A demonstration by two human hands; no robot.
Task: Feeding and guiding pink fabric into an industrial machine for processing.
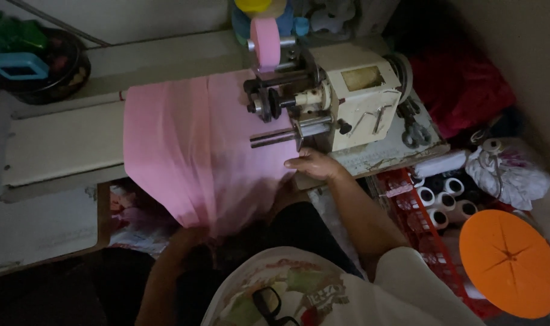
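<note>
A pink cloth (184, 145) lies spread over the pale worktable (63, 142) and hangs off its near edge. A cream sewing machine (353, 96) stands at the cloth's right side, with a pink spool (265, 41) on top. My right hand (314, 164) rests flat on the cloth's right edge, just below the machine's metal bars (281, 136). My left hand (187, 236) is low under the table's edge, gripping the hanging end of the cloth; its fingers are mostly hidden by folds.
A red basket (408, 187) with several white thread cones (447, 196) sits to the right. An orange round lid (509, 262) lies near it. Scissors (412, 130) rest by the machine. A dark bowl (39, 60) with a blue item is far left.
</note>
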